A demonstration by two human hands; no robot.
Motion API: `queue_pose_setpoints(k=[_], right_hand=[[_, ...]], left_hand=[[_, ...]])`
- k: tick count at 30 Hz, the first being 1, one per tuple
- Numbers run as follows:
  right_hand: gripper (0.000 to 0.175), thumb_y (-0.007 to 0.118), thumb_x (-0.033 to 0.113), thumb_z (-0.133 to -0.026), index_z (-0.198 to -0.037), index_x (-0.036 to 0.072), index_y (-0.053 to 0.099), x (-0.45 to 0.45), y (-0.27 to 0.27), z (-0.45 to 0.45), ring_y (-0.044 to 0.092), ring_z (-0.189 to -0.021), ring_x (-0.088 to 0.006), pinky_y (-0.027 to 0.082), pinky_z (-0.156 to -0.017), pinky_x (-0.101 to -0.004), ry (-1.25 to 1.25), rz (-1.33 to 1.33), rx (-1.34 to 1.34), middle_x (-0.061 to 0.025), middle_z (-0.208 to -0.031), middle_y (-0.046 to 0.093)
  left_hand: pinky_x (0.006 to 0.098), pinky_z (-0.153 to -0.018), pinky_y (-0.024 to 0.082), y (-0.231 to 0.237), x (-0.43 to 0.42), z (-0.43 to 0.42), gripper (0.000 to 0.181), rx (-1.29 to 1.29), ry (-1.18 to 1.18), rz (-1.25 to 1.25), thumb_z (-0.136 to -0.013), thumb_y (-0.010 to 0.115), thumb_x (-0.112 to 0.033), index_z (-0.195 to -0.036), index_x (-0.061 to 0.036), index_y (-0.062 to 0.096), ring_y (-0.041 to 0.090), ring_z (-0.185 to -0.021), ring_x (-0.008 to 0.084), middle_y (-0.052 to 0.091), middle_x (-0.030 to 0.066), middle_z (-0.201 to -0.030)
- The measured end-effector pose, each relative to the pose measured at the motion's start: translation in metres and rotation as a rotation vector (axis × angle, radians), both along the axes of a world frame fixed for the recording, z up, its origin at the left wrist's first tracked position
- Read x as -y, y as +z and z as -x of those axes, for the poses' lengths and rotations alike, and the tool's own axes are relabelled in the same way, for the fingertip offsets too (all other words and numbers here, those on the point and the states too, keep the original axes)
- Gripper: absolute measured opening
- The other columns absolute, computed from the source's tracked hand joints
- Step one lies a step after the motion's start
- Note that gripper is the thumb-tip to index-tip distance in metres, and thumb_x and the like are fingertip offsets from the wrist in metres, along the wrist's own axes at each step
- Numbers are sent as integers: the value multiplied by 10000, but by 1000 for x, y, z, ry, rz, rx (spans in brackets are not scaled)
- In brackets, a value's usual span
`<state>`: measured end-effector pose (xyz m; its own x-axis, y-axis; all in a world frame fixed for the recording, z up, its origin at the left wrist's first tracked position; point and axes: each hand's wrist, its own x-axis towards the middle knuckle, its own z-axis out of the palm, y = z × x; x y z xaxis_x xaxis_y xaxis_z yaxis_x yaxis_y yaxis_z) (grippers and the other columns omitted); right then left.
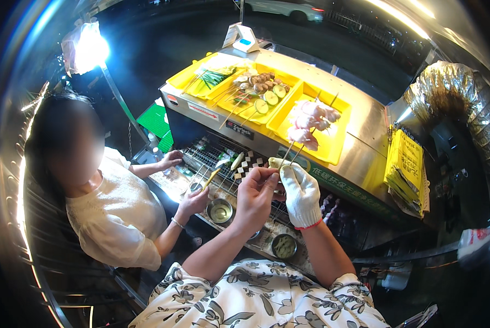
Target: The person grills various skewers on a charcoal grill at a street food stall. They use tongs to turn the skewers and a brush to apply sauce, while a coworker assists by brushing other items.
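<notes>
Bare, my left hand (258, 196) pinches the lower end of a bamboo skewer. My right hand (300, 192), in a white knitted glove with a red cuff, grips skewers close beside it. Pale raw meat (304, 131) is threaded on the upper ends, over the front of a yellow tray (339, 143); which pieces are held and which lie in the tray I cannot tell. Left of it, another yellow tray (265, 117) holds skewers with zucchini slices (270, 97) and brown pieces. Below the hands runs a grill grate (200, 151) with skewered food on it.
A co-worker (118, 205) stands at the left, holding a brush-like tool (210, 179) above the grill's edge. Metal bowls of pale liquid (220, 211) and green paste (284, 246) sit along the front ledge. Yellow printed bags (405, 166) hang at the right, below a foil duct (446, 88).
</notes>
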<state>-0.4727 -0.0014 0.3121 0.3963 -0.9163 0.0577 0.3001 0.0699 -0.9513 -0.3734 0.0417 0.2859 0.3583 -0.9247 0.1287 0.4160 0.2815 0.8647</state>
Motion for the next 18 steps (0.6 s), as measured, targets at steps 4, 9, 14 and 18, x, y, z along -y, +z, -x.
queue_pose_setpoints(k=[4, 9, 14, 18], right_hand=[[221, 499, 114, -1011, -1113, -8, 652, 4, -6, 3, 582, -830, -52, 484, -742, -196, 0, 88, -75, -26, -948, 664], [219, 526, 120, -995, -1101, -20, 657, 0, -3, 0, 599, -831, -70, 492, -742, -205, -21, 105, -64, -41, -961, 680], [229, 539, 134, -989, -1110, -23, 653, -3, -2, 0, 611, -800, -83, 505, -696, -209, -33, 64, -50, -65, -974, 682], [220, 544, 138, -986, -1093, -17, 658, -5, -3, -4, 609, -759, -83, 507, -665, -208, -9, 18, -51, -58, -933, 677]], left_hand=[[188, -558, 405, 3, -4, 1, 105, 106, 36, -6, -965, 601, -92, -1029, -9, 607, 509, -658, 27, 608, -9, -822], [179, -481, 357, 0, -6, -10, 122, 65, -100, -65, -978, 583, -106, -1019, 4, 617, 469, -570, 6, 644, 11, -787], [196, -638, 470, 5, -11, -25, 139, 6, -242, -98, -929, 646, -88, -1009, 24, 665, 581, -718, 44, 666, 18, -849], [227, -716, 516, 11, -15, -39, 153, 70, -302, -127, -913, 644, -69, -1018, 41, 663, 631, -774, 79, 682, 36, -878]])
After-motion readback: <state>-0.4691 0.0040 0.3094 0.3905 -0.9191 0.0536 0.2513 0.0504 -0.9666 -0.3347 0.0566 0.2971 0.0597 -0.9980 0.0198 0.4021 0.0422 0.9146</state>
